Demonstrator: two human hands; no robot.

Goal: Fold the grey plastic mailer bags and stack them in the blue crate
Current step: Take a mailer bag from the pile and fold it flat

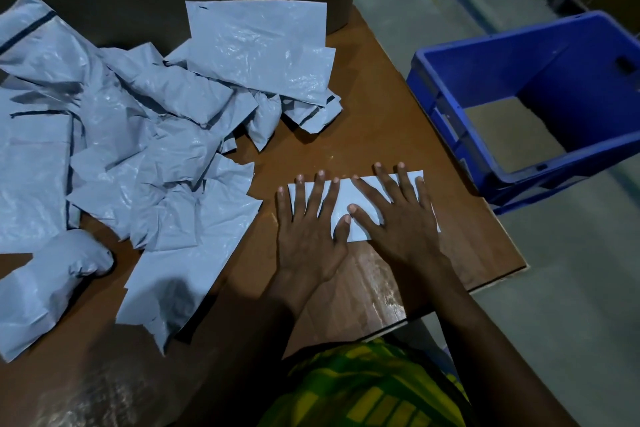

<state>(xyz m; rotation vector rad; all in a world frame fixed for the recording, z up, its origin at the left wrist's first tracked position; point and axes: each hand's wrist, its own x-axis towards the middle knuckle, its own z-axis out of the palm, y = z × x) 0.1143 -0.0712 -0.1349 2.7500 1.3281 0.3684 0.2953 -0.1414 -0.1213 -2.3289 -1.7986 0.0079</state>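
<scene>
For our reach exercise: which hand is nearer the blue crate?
Right. The right hand lies left of the blue crate; the left hand farther left, both pressing the folded mailer.

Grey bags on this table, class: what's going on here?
A person is folding mailers. The left hand and right hand press flat, fingers spread, on one folded grey mailer bag near the right edge of the brown table. A pile of crumpled grey bags waits to the left, not yet folded. The blue crate sits beyond the table's right edge; the pressed bag has not gone into it yet.
</scene>
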